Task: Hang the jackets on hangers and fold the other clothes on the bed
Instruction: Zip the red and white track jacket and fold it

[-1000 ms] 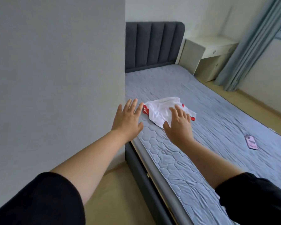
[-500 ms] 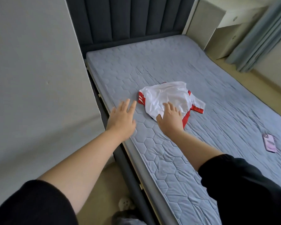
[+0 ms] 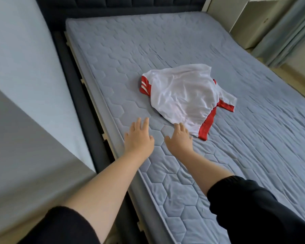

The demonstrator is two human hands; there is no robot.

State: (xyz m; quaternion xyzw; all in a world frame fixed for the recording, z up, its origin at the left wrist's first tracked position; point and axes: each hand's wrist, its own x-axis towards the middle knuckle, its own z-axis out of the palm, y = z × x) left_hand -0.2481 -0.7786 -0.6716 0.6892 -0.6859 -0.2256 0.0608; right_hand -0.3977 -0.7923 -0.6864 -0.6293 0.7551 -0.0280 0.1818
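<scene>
Both hands have drawn back toward the near edge of the bed (image 3: pixel 113 67) since 0.5 s ago. The view has swung further over the mattress, so the pink phone that lay at 3 o'clock is out of the picture. The left hand (image 3: pixel 138 138) is palm down over the quilted grey cover, fingers straight and spread, holding nothing, at 9 o'clock of the right hand (image 3: pixel 179 138). The right hand is released too, with its fingers extended. Its fingertips (image 3: pixel 182 128), which overlapped the cloth before, now reach only the near hem of the white garment (image 3: pixel 181 95); whether they press on it cannot be told. The garment is white with red trim and white stripes on a red cuff. It lies crumpled and unfolded near the middle of the bed, at 12 to 1 o'clock of the hands. Black sleeves (image 3: pixel 253 208) are pushed up both forearms. A dark padded headboard (image 3: pixel 148 4) stands at 12 o'clock, a pale wall (image 3: pixel 16 67) at 9 o'clock and grey-blue curtains (image 3: pixel 285 32) at 2 o'clock.
</scene>
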